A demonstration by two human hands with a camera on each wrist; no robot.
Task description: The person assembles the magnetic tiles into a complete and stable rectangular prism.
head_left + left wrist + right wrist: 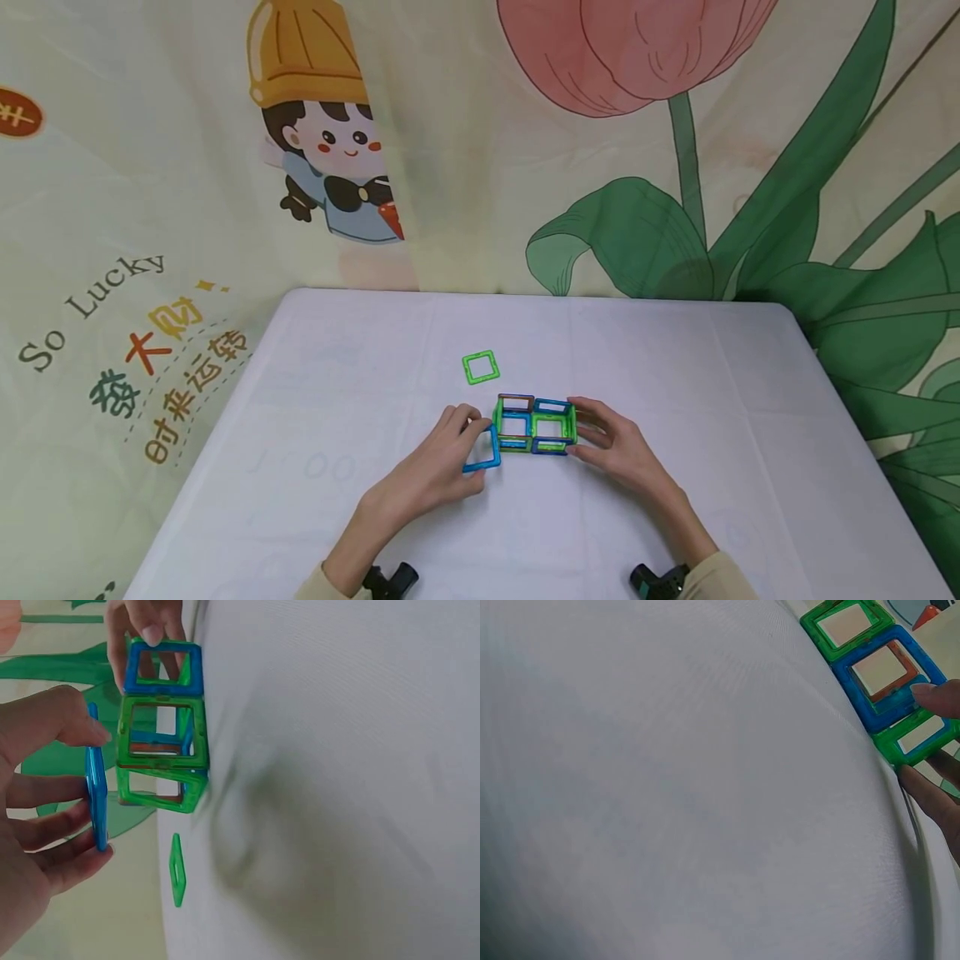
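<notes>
My left hand (438, 471) pinches a blue square magnetic tile (97, 799), thumb on one edge and fingertips on the opposite one. This tile stands upright at the left end of a magnetic-tile structure (532, 433); the left wrist view shows a narrow gap between them. The structure is two open-framed cubes side by side, in green, blue and reddish-brown tiles. My right hand (618, 446) grips its right end, the thumb (924, 694) on a blue tile at the near side and the fingers round the end and back.
A loose green square tile (467, 372) lies flat behind the structure, to its left. All this is on a table with a white cloth (675, 367). A printed curtain (450, 167) hangs behind the far table edge.
</notes>
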